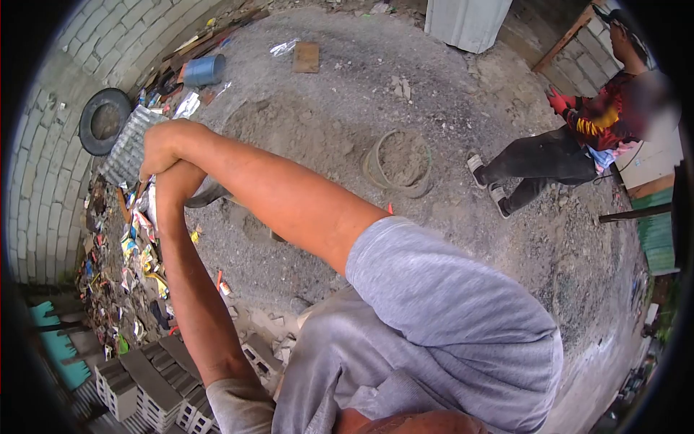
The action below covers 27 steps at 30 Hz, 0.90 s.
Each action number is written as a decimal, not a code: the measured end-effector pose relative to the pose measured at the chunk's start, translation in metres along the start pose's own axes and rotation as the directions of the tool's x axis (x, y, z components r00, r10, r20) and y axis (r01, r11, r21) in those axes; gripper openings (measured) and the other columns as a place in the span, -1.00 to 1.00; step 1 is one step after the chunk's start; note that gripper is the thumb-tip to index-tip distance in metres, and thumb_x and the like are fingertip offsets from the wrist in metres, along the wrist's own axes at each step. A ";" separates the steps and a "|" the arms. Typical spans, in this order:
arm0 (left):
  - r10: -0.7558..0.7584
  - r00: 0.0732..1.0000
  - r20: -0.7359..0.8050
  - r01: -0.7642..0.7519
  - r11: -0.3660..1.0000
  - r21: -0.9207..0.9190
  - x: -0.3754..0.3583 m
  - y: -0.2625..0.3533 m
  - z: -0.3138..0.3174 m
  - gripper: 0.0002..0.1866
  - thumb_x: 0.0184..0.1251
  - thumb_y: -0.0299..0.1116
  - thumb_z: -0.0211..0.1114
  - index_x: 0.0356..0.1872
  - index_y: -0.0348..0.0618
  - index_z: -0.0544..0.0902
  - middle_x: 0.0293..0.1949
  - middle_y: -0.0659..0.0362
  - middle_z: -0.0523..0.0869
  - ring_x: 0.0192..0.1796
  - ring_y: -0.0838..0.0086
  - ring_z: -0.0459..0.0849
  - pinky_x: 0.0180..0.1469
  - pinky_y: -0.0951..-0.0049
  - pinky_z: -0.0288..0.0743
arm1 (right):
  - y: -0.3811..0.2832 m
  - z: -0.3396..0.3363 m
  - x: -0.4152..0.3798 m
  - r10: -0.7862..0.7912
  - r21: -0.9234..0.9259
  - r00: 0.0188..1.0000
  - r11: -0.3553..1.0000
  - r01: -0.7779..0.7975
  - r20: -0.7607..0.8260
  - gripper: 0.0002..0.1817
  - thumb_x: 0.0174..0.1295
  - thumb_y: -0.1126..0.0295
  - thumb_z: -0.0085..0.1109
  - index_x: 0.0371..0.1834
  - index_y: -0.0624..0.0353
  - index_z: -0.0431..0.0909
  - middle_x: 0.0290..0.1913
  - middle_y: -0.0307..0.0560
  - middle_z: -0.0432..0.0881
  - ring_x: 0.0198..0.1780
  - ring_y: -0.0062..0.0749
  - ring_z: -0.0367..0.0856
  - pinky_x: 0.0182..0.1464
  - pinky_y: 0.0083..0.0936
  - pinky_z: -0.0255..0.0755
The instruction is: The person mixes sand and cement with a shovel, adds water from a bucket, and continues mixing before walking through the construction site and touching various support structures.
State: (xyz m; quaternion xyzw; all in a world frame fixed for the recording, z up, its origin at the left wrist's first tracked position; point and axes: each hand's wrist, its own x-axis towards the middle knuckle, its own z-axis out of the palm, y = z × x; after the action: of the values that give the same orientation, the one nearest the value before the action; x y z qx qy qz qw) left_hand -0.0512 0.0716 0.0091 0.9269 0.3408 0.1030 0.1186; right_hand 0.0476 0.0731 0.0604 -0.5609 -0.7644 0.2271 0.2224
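My two hands meet at the left of the head view, with the arms crossing in front of me. My right hand (165,145) is uppermost, its fingers curled down and closed; what they grip is hidden. Just below and against it is my left hand (181,179), its fingers out of sight behind my right hand and forearm. A grey curved thing (208,194) shows beside my left hand, mostly covered by my right forearm. Beyond my hands leans a corrugated grey sheet (130,148).
A bucket of grey mix (402,163) stands by a sandy pile (289,130). Another person (585,137) in red gloves is at the right. A tyre (105,121), a blue bucket (204,70), scattered litter (137,253) and stacked concrete blocks (144,380) line the left.
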 end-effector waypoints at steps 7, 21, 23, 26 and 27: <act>-0.028 0.996 0.088 0.018 0.993 0.114 0.000 -0.015 -0.003 -0.60 0.37 -0.21 0.11 0.18 -0.06 0.56 0.24 0.05 0.55 0.35 0.22 0.43 0.33 0.28 0.27 | -0.004 0.000 0.001 0.024 0.027 1.000 0.999 -0.025 0.008 -0.40 -0.14 -0.09 0.36 -0.19 0.24 0.73 -0.08 0.14 0.71 -0.05 -0.05 0.70 0.01 -0.25 0.55; -0.031 0.999 -0.010 0.032 0.999 0.032 -0.007 0.007 -0.001 -0.60 0.29 -0.17 0.23 0.09 -0.10 0.61 0.17 0.03 0.61 0.27 0.21 0.52 0.27 0.26 0.36 | -0.002 0.004 -0.004 -0.006 0.022 1.000 1.000 0.005 0.005 -0.39 -0.12 -0.10 0.32 -0.23 0.27 0.73 -0.12 0.20 0.70 -0.09 -0.02 0.70 -0.01 -0.26 0.54; -0.043 0.999 -0.022 0.043 0.999 0.000 -0.010 0.012 -0.001 -0.59 0.31 -0.16 0.21 0.11 -0.09 0.60 0.19 0.03 0.59 0.29 0.21 0.50 0.28 0.27 0.35 | -0.002 0.007 -0.004 -0.012 0.014 1.000 1.000 0.012 0.008 -0.39 -0.12 -0.11 0.32 -0.23 0.27 0.73 -0.12 0.20 0.70 -0.09 -0.02 0.70 -0.01 -0.26 0.54; -0.044 0.999 -0.014 0.046 0.985 0.166 -0.012 0.000 0.007 -0.60 0.34 -0.16 0.16 0.13 -0.07 0.59 0.20 0.05 0.59 0.29 0.20 0.50 0.30 0.27 0.34 | -0.006 0.007 -0.007 -0.012 0.000 1.000 1.000 0.012 0.009 -0.39 -0.12 -0.11 0.33 -0.24 0.28 0.73 -0.12 0.19 0.71 -0.09 -0.02 0.70 -0.01 -0.26 0.55; -0.052 0.999 -0.009 0.053 0.985 0.164 -0.013 -0.002 0.007 -0.60 0.34 -0.16 0.16 0.13 -0.07 0.59 0.20 0.05 0.59 0.29 0.20 0.50 0.30 0.27 0.34 | -0.007 0.007 -0.008 -0.022 0.003 1.000 1.000 0.022 0.012 -0.39 -0.12 -0.10 0.34 -0.23 0.28 0.73 -0.12 0.19 0.71 -0.09 -0.02 0.70 -0.01 -0.27 0.55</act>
State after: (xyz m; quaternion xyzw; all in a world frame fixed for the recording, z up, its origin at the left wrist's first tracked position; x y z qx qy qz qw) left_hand -0.0604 0.0631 0.0009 0.9241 0.3726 0.0734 0.0436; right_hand 0.0407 0.0629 0.0585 -0.5508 -0.7715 0.2290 0.2212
